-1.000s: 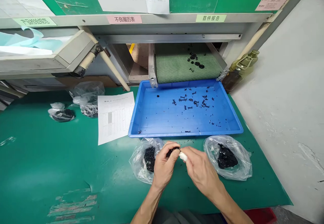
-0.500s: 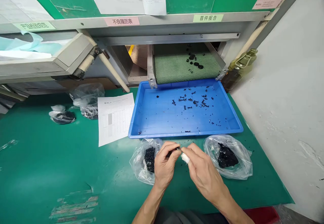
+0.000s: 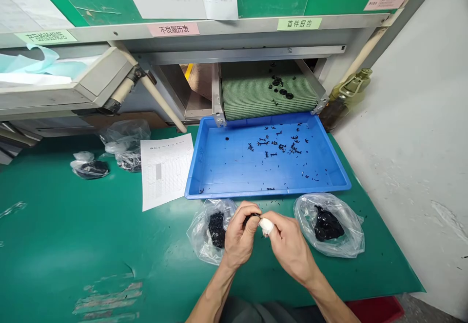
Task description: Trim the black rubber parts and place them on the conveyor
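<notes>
My left hand (image 3: 238, 239) is closed around a small dark part (image 3: 252, 217), which its fingers mostly cover. At the part's right edge, my right hand (image 3: 292, 250) pinches with thumb and forefinger; a white wrap (image 3: 266, 225) covers the thumb tip. The two hands meet just in front of the blue tray (image 3: 223, 179), where small black pieces (image 3: 275, 145) lie scattered. Beside my left hand, a clear plastic bag (image 3: 197, 240) holds many tiny black pieces (image 3: 217, 229). Another open bag (image 3: 353, 245), right of my right hand, contains larger shiny black parts (image 3: 327, 223).
Behind the tray, a green conveyor belt (image 3: 244, 94) carries a few black discs and bits. A printed sheet (image 3: 166, 172) and tied bags (image 3: 90, 167) lie on the green table (image 3: 73, 235) at left. A bottle (image 3: 347, 94) stands against the right wall.
My right hand has turned slightly and drawn closer to the left, its wrapped thumb now pressed up against the dark part. My left hand stays nearly in place.
</notes>
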Available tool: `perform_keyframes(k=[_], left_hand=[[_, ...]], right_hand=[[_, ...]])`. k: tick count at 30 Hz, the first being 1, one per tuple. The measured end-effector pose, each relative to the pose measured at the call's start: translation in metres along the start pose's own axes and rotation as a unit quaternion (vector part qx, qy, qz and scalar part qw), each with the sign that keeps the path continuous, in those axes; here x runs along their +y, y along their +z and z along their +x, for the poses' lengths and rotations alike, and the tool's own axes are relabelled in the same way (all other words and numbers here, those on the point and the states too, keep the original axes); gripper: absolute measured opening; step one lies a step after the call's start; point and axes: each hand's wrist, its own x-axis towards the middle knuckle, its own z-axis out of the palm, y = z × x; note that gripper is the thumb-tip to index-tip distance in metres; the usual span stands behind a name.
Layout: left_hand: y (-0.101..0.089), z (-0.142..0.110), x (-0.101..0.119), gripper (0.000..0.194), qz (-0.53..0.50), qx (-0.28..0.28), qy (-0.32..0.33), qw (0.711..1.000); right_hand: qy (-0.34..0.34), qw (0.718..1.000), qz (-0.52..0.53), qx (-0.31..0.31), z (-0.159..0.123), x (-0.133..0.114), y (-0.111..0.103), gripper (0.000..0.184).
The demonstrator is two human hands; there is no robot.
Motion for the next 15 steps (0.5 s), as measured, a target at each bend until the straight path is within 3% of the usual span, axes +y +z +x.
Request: perform_keyframes(k=[4, 7, 11, 15], left_hand=[[-0.002, 0.001, -0.003, 0.015, -0.021, -0.015, -0.011, 1.0], [0.0, 0.004, -0.004, 0.014, -0.049, -0.011, -0.058, 0.997], [0.008, 0.009, -0.01, 0.011, -0.126, 0.023, -0.135, 0.982], [0.014, 0.011, -0.016, 0.011, -0.157, 0.054, -0.158, 0.973]], right_hand=[[0.064, 0.995, 0.068, -0.032, 0.005, 0.001, -0.002, 0.023], [0.098, 0.986, 0.122, -0.051, 0.01, 0.004, -0.007, 0.026], [0.147, 0.956, 0.229, -0.113, 0.016, 0.014, -0.012, 0.034], [0.157, 0.93, 0.312, -0.113, 0.017, 0.023, -0.011, 0.038]])
